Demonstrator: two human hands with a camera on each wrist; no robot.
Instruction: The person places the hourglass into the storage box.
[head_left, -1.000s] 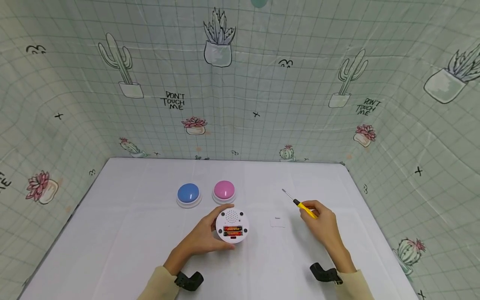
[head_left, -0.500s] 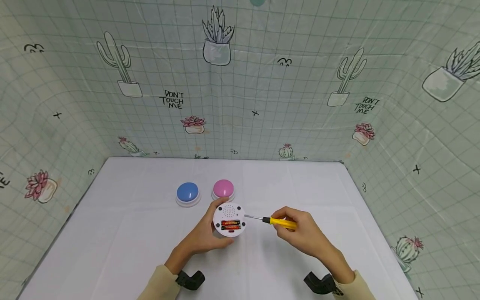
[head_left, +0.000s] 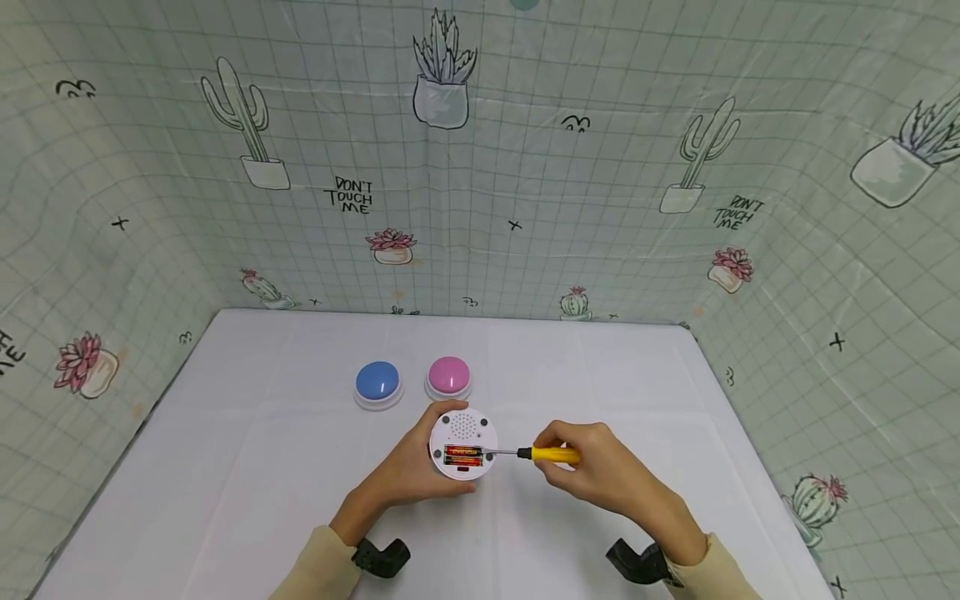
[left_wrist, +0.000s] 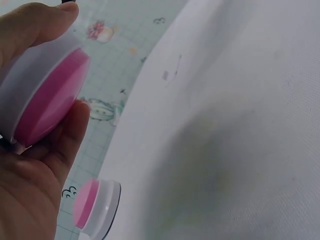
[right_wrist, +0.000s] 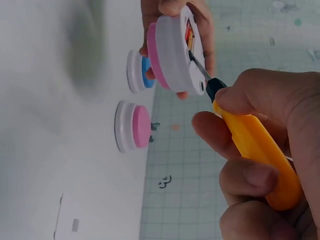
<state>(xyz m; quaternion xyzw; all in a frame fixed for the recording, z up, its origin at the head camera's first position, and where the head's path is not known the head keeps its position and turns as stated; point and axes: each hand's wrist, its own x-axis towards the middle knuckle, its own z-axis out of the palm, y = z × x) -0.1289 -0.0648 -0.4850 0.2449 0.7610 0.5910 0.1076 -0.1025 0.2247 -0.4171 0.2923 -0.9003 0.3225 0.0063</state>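
Note:
My left hand [head_left: 420, 458] grips a round white push-button device [head_left: 456, 423] by its sides, underside up. Two red-and-black batteries [head_left: 463, 456] sit in its uncovered compartment; its pink dome [left_wrist: 55, 100] faces down in the left wrist view. My right hand [head_left: 600, 467] holds a yellow-handled screwdriver [head_left: 555, 455], fingers wrapped around the handle. The screwdriver's metal shaft [right_wrist: 201, 67] reaches over the device's underside, its tip at the batteries' right end. A small flat white piece [right_wrist: 67, 220] lies on the table; the right hand and screwdriver hide it in the head view.
A blue-domed button [head_left: 378, 382] and a pink-domed button [head_left: 449, 377] stand upright on the white table [head_left: 247, 467], beyond the left hand. A patterned cloth [head_left: 510, 167] rises behind the table and along both sides.
My right hand has brought the screwdriver left from above the table, its tip first reaching the device's edge, then the battery compartment. The left hand keeps holding the device in nearly the same place.

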